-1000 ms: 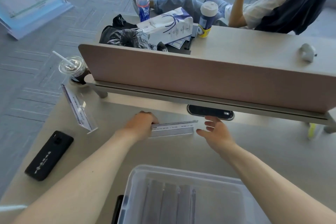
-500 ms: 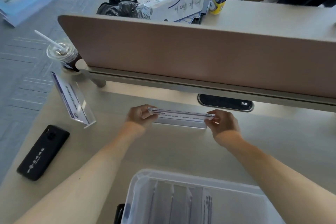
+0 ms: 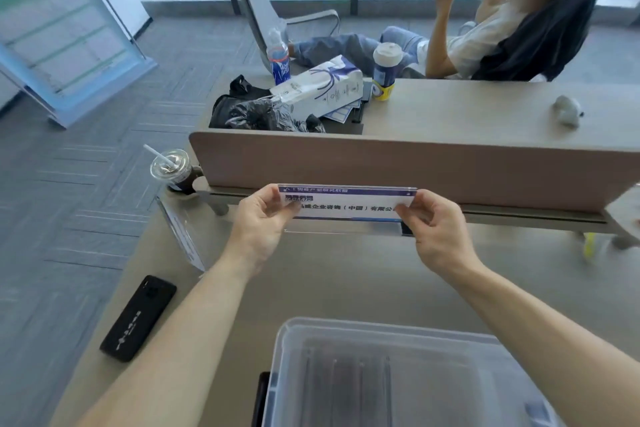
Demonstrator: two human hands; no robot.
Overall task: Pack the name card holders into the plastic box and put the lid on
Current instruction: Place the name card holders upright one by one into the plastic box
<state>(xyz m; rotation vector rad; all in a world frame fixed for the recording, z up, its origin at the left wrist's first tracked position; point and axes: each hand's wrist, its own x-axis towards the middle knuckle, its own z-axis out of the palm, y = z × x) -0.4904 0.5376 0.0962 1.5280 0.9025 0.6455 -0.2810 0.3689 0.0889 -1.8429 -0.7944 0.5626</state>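
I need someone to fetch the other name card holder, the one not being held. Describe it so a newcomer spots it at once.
Start at the long pinkish divider panel across the desk and go to its left end, where an iced drink cup with a straw stands. Just in front of that cup, the clear name card holder stands on the desk edge, seen nearly edge-on, unlike the flat black phone nearer the camera.

The name card holder looks like clear glossy acrylic, with a printed paper card of white and purple inside. The plastic box at the near edge of the surface is translucent, smooth and slightly frosted. The surface itself has a matt, pale wood-grain finish. The divider panel along its far edge looks matt and cloth-like, in a muted pink-brown. A black phone near the left edge is matt. The cup at the far left corner is clear shiny plastic.
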